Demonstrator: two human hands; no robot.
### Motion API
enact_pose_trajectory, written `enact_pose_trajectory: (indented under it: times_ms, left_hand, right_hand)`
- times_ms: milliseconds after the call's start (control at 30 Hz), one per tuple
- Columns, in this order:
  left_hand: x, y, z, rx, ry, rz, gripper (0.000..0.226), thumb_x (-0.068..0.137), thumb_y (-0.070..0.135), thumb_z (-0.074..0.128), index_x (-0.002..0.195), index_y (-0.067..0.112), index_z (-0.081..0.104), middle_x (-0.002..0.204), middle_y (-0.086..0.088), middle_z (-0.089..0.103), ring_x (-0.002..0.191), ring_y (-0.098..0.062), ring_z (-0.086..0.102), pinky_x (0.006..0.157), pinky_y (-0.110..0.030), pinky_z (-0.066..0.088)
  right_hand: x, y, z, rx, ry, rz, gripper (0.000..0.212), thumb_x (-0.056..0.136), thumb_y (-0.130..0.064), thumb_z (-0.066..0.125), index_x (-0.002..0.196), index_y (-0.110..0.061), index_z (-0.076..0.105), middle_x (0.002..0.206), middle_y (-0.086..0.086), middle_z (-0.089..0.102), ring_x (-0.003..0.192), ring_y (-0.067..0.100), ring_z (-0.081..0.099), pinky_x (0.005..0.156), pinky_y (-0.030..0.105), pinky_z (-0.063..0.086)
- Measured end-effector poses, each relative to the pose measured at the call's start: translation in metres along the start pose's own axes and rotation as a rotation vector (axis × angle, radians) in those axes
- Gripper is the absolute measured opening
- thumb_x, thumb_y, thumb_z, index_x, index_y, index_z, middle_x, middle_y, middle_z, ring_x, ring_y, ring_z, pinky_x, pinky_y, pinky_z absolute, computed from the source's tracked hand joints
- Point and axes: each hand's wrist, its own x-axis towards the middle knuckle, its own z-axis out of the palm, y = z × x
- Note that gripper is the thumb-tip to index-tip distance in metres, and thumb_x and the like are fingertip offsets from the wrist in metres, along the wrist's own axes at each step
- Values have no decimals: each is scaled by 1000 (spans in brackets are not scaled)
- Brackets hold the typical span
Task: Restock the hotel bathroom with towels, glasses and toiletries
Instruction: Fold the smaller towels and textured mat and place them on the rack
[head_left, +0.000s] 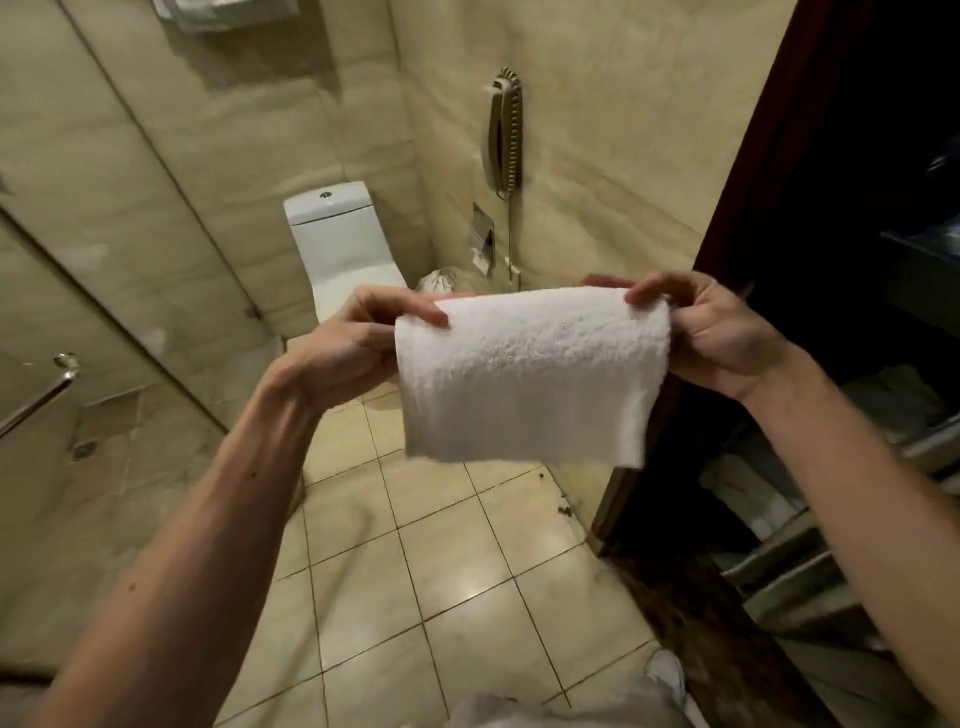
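Observation:
A small white folded towel hangs in the air in front of me, above the tiled floor. My left hand pinches its upper left corner between thumb and fingers. At the upper right corner my right hand pinches the fold the same way. The towel's lower edge droops freely between my forearms.
A white toilet stands against the far wall, with a lined waste bin beside it. A wall phone hangs above. A glass shower door with a metal handle is at left. Dark wooden shelving holding items stands at right.

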Motion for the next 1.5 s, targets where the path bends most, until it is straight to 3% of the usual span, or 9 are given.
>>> enact_pose_trajectory:
  times_ms: [200,267,400,533,667,1000,1233,1367,1500]
  left_hand:
    - [4,-4,-3,-29,37,-4,45,79,-15,46,73,13,80,128,-12,66,104,-32,66,73,-31,60]
    - [3,-6,-3,-48,80,-29,39,80,-13,52,72,12,80,130,-14,65,104,-35,65,77,-34,59]
    - [-9,-21,-2,-69,191,-102,40,80,-12,49,64,11,78,120,-10,71,101,-28,70,72,-31,61]
    - [-24,-56,-10,-139,317,-147,35,85,-11,54,96,16,74,117,-12,72,97,-28,68,67,-31,60]
    - [-42,-96,-38,-304,149,-281,77,68,21,89,136,16,53,127,-15,64,100,-28,66,76,-36,61]
    - [-60,-175,-51,-465,135,-655,47,52,54,92,73,15,77,68,2,68,59,-12,65,52,-22,53]
    - [-27,-190,-87,-750,402,-618,104,63,88,55,138,15,58,135,-15,61,117,-32,63,90,-45,55]
    - [19,-170,-126,-489,523,-719,82,67,64,71,129,10,63,122,-13,70,110,-30,68,86,-43,58]
    - [77,-137,-175,-196,600,-636,52,85,9,73,132,4,55,120,-11,71,109,-30,69,89,-47,58]
  right_hand:
    - [-7,12,8,347,-71,76,22,79,-14,47,89,-2,63,44,-1,60,38,9,57,52,17,52]
    - [-11,34,9,420,-31,182,39,80,-30,44,64,-6,69,51,4,61,47,15,62,57,21,54]
    - [-23,88,16,271,55,322,79,75,-78,40,110,-15,74,110,12,71,99,28,68,82,37,56]
    - [-32,114,25,21,55,309,51,68,-41,84,111,-16,72,116,15,69,108,33,66,83,39,58]
    - [-29,128,28,-71,132,290,24,76,-2,70,96,-14,76,102,12,74,95,27,70,80,35,59]
    - [21,175,7,-51,182,426,60,72,7,71,128,1,52,118,24,65,100,30,67,89,43,57]
    - [118,212,-16,-15,229,532,81,58,-8,88,129,-1,51,122,25,64,101,33,68,76,40,60]
    - [189,221,-25,-52,257,530,94,42,-24,98,122,1,55,113,20,69,90,26,72,69,37,60]
    - [273,202,-27,57,276,559,47,75,-4,78,117,0,60,113,18,70,93,28,72,77,44,61]
